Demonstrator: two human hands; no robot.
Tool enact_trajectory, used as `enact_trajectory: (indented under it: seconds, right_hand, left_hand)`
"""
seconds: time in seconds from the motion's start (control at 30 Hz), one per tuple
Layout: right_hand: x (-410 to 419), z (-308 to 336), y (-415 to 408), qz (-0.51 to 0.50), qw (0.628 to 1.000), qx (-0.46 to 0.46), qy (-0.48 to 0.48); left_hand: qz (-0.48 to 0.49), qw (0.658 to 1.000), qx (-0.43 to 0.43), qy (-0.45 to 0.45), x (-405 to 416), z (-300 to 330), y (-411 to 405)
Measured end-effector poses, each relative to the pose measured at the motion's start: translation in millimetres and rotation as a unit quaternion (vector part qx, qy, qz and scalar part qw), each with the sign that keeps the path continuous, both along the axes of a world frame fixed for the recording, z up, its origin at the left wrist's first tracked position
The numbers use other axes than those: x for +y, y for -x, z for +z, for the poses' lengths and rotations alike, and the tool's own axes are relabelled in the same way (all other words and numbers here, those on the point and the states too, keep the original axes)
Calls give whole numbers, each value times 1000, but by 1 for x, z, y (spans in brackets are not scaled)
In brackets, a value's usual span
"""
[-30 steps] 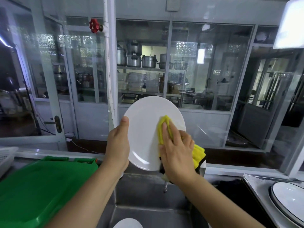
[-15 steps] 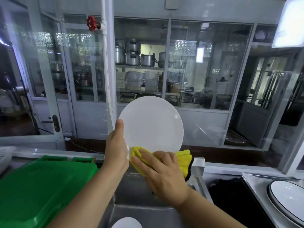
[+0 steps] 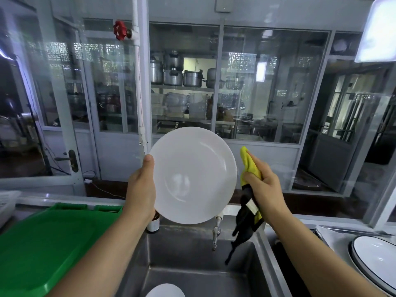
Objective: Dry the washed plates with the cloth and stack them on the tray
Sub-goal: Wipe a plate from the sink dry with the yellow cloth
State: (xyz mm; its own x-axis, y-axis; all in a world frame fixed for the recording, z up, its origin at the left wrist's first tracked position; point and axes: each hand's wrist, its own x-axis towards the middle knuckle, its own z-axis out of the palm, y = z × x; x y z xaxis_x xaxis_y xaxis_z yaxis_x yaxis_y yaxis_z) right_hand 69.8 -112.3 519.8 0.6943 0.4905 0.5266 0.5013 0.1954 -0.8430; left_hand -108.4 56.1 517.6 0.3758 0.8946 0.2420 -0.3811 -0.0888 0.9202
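Note:
My left hand (image 3: 140, 189) grips the left rim of a plain white plate (image 3: 194, 175), thumb on its face, and holds it upright above the steel sink (image 3: 192, 273). To the right of the plate, my right hand (image 3: 264, 186) grips a yellow cloth (image 3: 249, 162) with a black underside that hangs down; the cloth is off the plate. Another white plate (image 3: 165, 290) lies in the sink at the bottom edge. A dark-rimmed white plate (image 3: 377, 260) rests on the metal tray (image 3: 327, 233) at the right.
A green plastic board (image 3: 47, 245) lies to the left of the sink. A small brown bottle (image 3: 153, 224) and a tap (image 3: 216, 230) stand at the sink's back edge. Glass partitions and a white pipe (image 3: 139, 82) rise behind.
My right hand wiped the cloth from the plate's right side to its lower edge, then lifted it off to the right. The plate now faces me uncovered.

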Motion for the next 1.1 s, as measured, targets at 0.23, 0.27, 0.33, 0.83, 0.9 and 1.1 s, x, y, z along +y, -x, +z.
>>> enact_trajectory:
  seconds: [0.23,0.27,0.33,0.83,0.9,1.1]
  right_hand:
    - [0,8,14,164,974,151,37]
    - [-1,8,15,164,975,147,39]
    - [-1,7,20,165,973,157,26]
    - [43,-43,66,-182,885,-428,-37]
    - [45,-49,69,-163,866,-470,-46]
    - [41,-60,63,-129,847,-516,-20]
  left_hand:
    - [-33,996,57,-54,0,-2,-4]
    - [-30,995,71,-60,2,-1,-5]
    - [-18,993,105,-49,8,0,-8]
    - [-95,991,-19,90,-53,9,-36]
    - [-36,992,-15,118,-51,5,-36]
    - [-35,983,-67,166,-35,-4,-27]
